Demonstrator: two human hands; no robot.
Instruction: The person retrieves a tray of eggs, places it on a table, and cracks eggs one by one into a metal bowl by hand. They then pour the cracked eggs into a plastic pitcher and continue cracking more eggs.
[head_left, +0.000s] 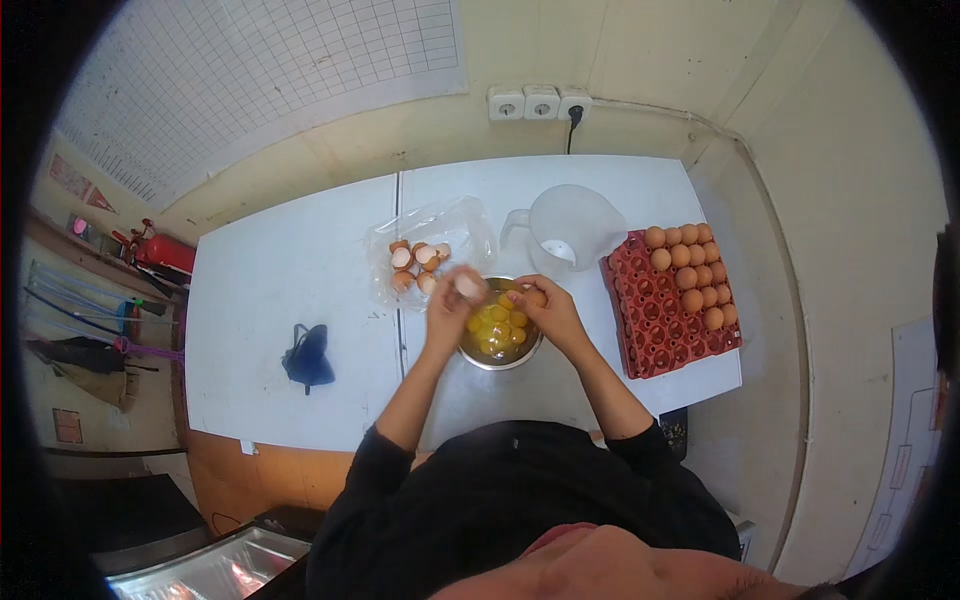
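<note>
Before me a round metal bowl (500, 367) holds several raw egg yolks (496, 324) in clear egg white. At its upper left rim, my left hand (448, 306) grips a blurred eggshell piece (468, 285), its pale inside showing. Over the right rim, my right hand (556, 309) holds a brown egg or shell (535, 297) between its fingers; whether it is whole cannot be told. Several broken eggshells (402, 259) lie on a clear plastic bag (457, 217) just beyond my left hand. To the right, brown eggs (685, 277) fill part of a red egg tray (630, 330).
A translucent plastic jug (570, 217) stands behind the bowl on the white table (255, 300). A dark face mask (309, 358) lies at the left. Wall sockets (540, 103), one with a black plug, sit behind the table. A red fire extinguisher (166, 251) is beyond the left edge.
</note>
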